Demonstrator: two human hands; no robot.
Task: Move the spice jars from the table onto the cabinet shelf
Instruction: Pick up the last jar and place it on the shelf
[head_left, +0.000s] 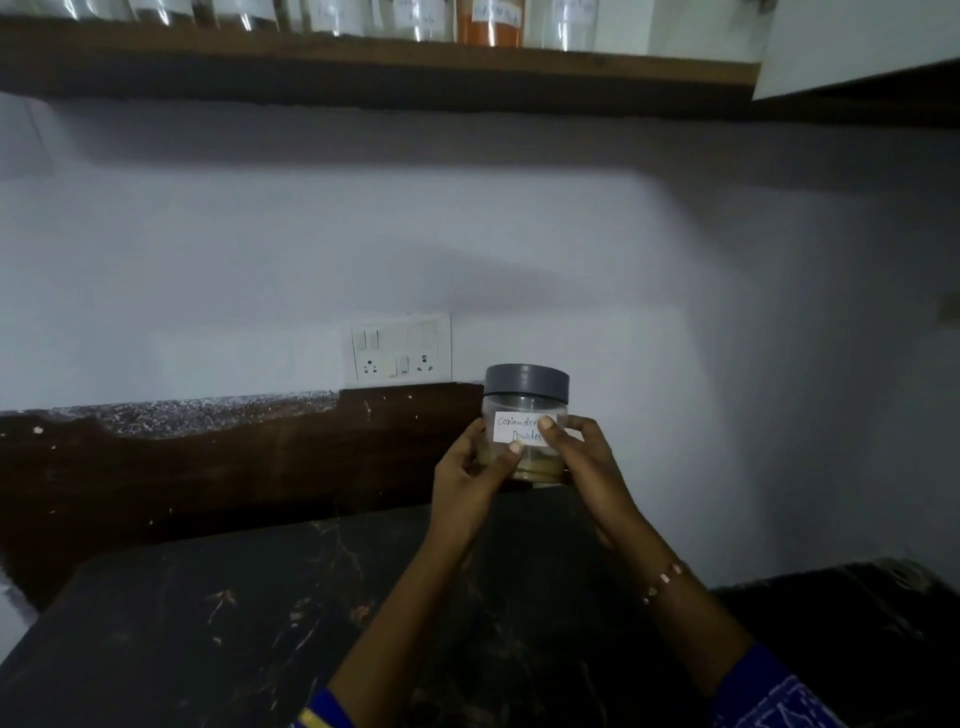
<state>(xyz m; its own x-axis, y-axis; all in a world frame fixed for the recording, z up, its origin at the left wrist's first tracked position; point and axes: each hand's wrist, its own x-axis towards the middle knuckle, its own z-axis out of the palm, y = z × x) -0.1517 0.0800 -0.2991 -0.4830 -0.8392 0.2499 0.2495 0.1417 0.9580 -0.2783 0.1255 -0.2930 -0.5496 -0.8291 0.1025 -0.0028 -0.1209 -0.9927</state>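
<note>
A clear spice jar with a grey lid and a white handwritten label reading coriander powder is held upright in the air above the dark table. My left hand grips its left side and my right hand grips its right side, thumbs across the label. A little brownish powder lies at the jar's bottom. High above, the wooden cabinet shelf carries several labelled jars, among them one with orange powder.
A white switch and socket plate is on the wall left of the jar. A dark wooden backsplash runs behind the table. A white cabinet door hangs open at the upper right.
</note>
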